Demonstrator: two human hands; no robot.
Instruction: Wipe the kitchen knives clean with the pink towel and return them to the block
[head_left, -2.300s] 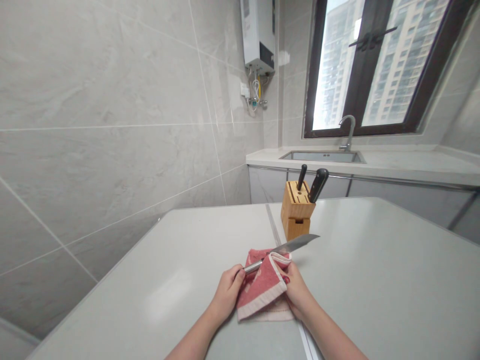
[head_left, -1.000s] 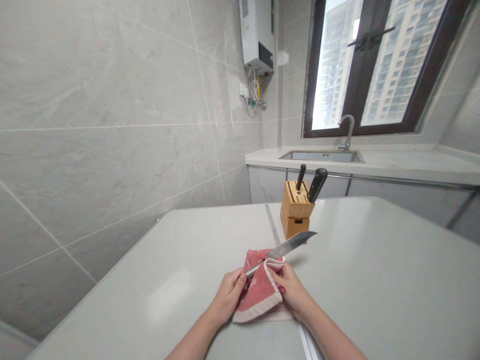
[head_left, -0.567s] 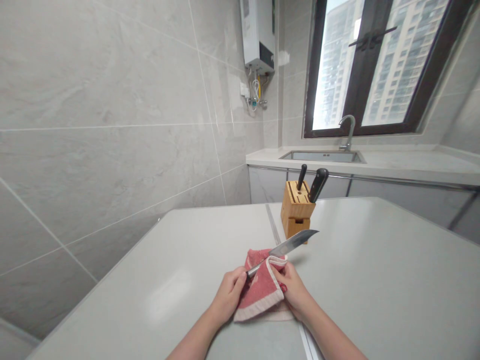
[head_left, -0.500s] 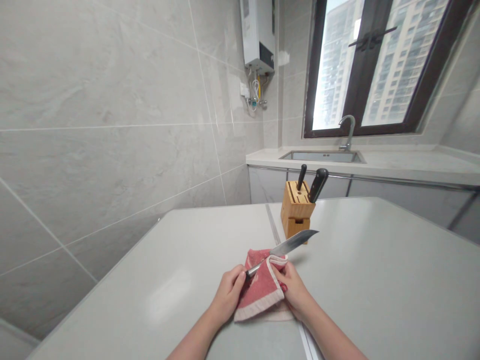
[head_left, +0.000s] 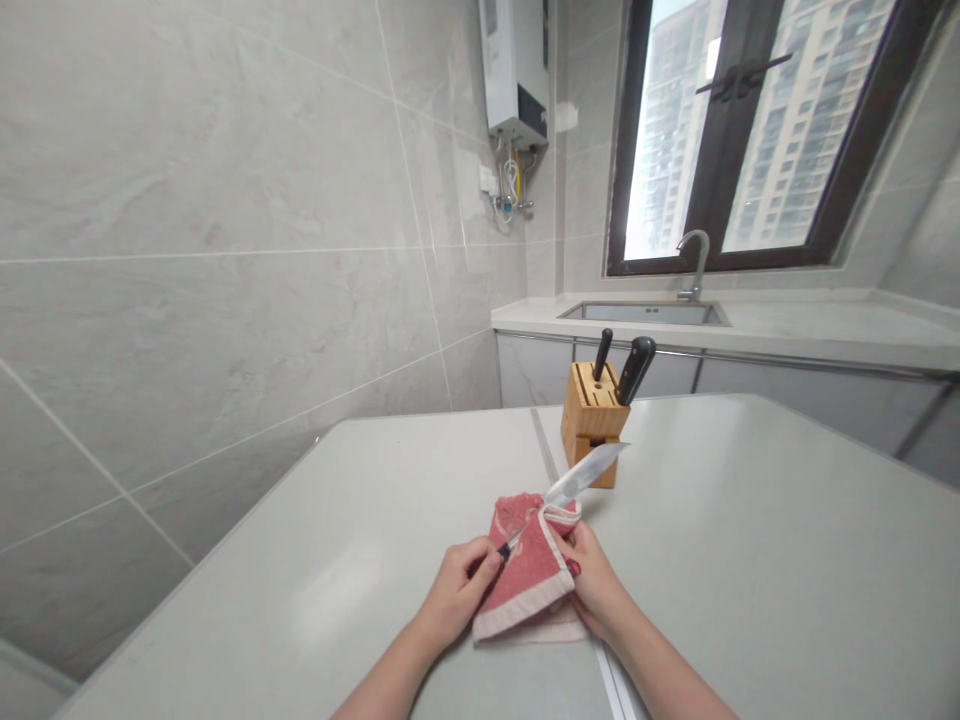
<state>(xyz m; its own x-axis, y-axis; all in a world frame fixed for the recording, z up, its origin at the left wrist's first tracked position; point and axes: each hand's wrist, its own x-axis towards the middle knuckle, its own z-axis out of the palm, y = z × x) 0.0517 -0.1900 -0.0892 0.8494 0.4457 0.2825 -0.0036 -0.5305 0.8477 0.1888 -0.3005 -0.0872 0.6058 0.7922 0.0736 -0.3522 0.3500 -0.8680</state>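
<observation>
My left hand (head_left: pixel 460 587) is closed around the black handle of a kitchen knife (head_left: pixel 587 472), whose blade points away to the upper right. A red towel with a pale border (head_left: pixel 526 592) is folded about the middle of the blade, hiding part of it. My right hand (head_left: pixel 592 577) grips the towel, pinching it near the blade; some of its fingers are hidden in the cloth. Just beyond the blade tip stands a wooden knife block (head_left: pixel 592 415) with two black-handled knives in its slots.
Both hands are above a pale table (head_left: pixel 360 520) with a seam down its middle. Behind it runs a counter (head_left: pixel 810 318) with a sink (head_left: pixel 645 313) and a faucet (head_left: pixel 700 262) under a window. A tiled wall (head_left: pixel 225 330) rises on the left.
The knife has turned a little: its tip sits slightly higher and further left, and the blade's flat side now looks brighter. The towel and both hands have shifted only slightly.
</observation>
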